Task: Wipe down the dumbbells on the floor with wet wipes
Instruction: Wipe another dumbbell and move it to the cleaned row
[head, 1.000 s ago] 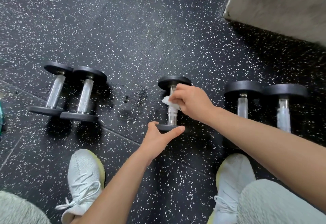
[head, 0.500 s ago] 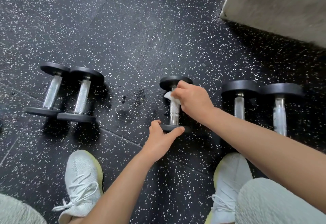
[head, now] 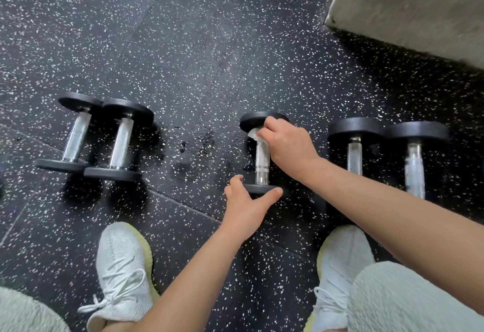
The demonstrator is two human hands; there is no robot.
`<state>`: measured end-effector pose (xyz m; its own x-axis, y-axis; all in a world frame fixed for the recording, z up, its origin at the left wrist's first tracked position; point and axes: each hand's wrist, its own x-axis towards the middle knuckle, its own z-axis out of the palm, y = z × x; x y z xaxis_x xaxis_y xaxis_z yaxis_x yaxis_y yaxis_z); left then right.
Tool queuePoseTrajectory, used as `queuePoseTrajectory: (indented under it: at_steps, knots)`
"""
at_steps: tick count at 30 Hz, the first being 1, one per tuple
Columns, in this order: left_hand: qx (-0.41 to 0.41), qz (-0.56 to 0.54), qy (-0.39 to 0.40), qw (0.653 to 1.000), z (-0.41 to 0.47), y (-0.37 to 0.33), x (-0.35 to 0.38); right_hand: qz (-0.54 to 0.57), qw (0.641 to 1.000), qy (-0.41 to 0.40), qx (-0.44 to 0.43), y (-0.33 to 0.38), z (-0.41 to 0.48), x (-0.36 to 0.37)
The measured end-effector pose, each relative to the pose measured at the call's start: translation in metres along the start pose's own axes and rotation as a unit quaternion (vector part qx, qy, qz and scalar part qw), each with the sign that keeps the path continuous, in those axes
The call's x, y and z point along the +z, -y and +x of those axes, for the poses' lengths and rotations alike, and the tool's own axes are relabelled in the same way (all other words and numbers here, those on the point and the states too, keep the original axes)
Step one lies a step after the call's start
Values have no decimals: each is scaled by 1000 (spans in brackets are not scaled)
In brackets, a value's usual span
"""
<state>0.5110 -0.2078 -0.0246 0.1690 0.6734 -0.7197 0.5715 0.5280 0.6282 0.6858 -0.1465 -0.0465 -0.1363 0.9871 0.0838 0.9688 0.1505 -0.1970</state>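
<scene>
A small dumbbell (head: 262,160) with black end plates and a knurled chrome handle lies on the speckled rubber floor in the middle. My right hand (head: 286,146) holds a white wet wipe (head: 253,133) against the far end of the handle, just under the far plate. My left hand (head: 247,204) grips the near plate, thumb on its right side and fingers on its left. Two dumbbells (head: 97,136) lie side by side at the left. Two larger dumbbells (head: 385,148) lie at the right, partly hidden by my right forearm.
A grey concrete block (head: 419,7) rises at the top right. My white shoes (head: 123,274) stand on the floor near the bottom, one on each side. Wet patches (head: 193,153) darken the floor left of the middle dumbbell.
My right hand has slid the wipe along the handle from its middle towards the far plate. My left hand has kept its hold on the near plate.
</scene>
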Motion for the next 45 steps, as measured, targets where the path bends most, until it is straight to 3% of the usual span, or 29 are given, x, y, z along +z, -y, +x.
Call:
queuePoseTrajectory:
  at_steps: [7, 13, 21, 25, 30, 38, 45]
  knots:
    - [-7, -10, -61, 998, 2, -3, 19, -34, 998, -1, -55, 3, -43, 4]
    - [2, 9, -91, 996, 1, -5, 29, -36, 999, -11, 7, -15, -9, 1]
    - [33, 56, -130, 989, -3, -3, 41, 23, 998, 20, -46, -16, -41, 0]
    - [53, 82, -157, 983, -4, -1, 47, 24, 999, 13, -23, -24, -29, -4]
    - [38, 65, -111, 991, -2, 6, 41, 55, 998, -3, 22, -24, -17, -6]
    - [5, 13, -36, 999, 5, 5, 23, 117, 991, 31, -56, -21, -33, -16]
    - [-6, 6, -20, 1000, 6, 4, 17, 78, 997, -1, 10, -15, -6, -20]
